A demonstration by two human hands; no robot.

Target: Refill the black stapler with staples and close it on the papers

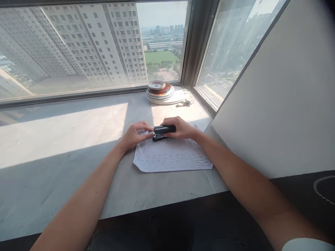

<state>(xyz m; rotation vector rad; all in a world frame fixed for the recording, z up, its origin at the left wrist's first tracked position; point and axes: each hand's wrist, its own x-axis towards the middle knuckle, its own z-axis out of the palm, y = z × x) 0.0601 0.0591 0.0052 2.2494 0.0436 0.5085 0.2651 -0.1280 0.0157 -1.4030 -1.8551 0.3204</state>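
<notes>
A black stapler [162, 132] lies across the far edge of a printed sheet of paper [171, 157] on the grey window sill [78, 153]. My right hand [180, 127] is wrapped over the stapler's rear end, fingers curled round it. At the stapler's front end, my left hand [136, 134] has its fingertips pinched together, touching the paper's far left corner. What sits between those fingertips is too small to make out. One near corner of the paper is folded or cut off.
A stack of plates [161, 92] stands at the back of the sill by the window corner, with a small dark tangle of keys or cord [184, 103] beside it. A white wall [282, 104] rises on the right. The sill's front edge [157, 209] drops to a dark floor.
</notes>
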